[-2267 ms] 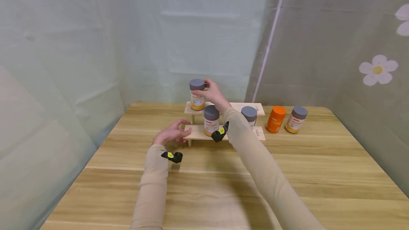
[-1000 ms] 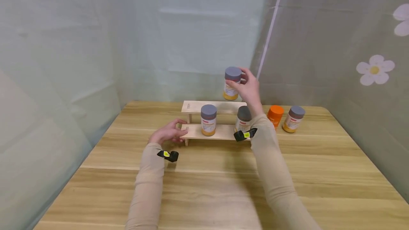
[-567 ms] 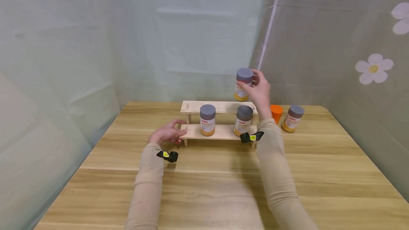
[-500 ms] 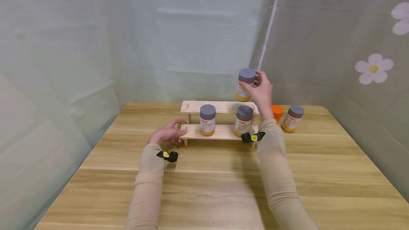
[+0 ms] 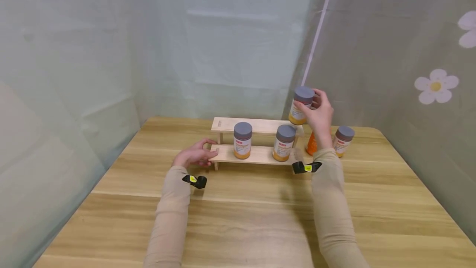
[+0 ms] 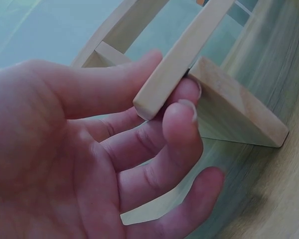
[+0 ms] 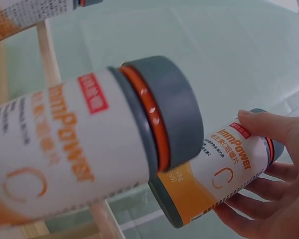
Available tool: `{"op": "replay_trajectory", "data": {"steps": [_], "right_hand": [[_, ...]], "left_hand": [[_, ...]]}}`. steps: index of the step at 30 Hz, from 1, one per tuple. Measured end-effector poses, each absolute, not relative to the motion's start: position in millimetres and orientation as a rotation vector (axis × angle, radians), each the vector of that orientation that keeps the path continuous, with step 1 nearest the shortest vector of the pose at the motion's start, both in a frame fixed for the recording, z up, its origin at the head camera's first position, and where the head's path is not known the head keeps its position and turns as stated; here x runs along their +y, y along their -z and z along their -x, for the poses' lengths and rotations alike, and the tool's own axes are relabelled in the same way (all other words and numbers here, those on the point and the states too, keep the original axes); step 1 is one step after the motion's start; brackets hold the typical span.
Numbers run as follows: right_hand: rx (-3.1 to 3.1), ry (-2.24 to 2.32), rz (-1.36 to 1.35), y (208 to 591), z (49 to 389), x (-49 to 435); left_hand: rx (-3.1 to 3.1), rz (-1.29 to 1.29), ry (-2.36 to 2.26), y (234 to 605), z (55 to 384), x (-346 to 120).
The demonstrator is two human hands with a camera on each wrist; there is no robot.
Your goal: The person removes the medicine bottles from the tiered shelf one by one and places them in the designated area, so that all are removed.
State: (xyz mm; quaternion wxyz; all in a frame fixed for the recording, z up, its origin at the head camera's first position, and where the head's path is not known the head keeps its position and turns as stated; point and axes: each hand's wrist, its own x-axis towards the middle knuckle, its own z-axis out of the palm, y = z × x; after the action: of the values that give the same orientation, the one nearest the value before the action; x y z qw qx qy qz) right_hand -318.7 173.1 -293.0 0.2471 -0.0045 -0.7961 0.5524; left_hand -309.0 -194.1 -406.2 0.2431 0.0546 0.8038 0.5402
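Observation:
My right hand [image 5: 320,113] grips a grey-lidded vitamin bottle [image 5: 297,112] near its lid, over the right end of the upper tier of a two-tier wooden shelf [image 5: 253,125]. In the right wrist view, thumb and fingers wrap around this bottle [image 7: 209,172], whose label reads ImmPower. My left hand [image 5: 196,153] pinches the left end of the lower tier [image 6: 182,59], thumb above and fingertips beneath. Two like bottles stand on that lower tier, one left of centre [image 5: 242,143] and one on the right [image 5: 284,146]; the latter looms large in the right wrist view.
An orange bottle [image 5: 311,144], partly hidden by the right hand and wrist, stands on the wooden table [image 5: 238,218] right of the shelf. Beside it is another grey-lidded bottle [image 5: 342,142]. Pale curtains [image 5: 238,53] hang behind the table.
The right hand has lifted the bottle from the upper tier's left end and carried it rightward, then lower over the right end. The left hand keeps its hold on the shelf.

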Motion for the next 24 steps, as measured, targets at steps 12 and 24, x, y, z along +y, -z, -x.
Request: {"op": "replay_trajectory", "data": {"steps": [12,24], "right_hand": [[-2.163,-1.483,0.026,296,304,188],[-2.22,-1.433,0.035,303,294,204]], "left_hand": [[2.201,-0.155,-1.479,407,312,-192],[2.211,-0.179,-1.482,408,315,-198]]}}
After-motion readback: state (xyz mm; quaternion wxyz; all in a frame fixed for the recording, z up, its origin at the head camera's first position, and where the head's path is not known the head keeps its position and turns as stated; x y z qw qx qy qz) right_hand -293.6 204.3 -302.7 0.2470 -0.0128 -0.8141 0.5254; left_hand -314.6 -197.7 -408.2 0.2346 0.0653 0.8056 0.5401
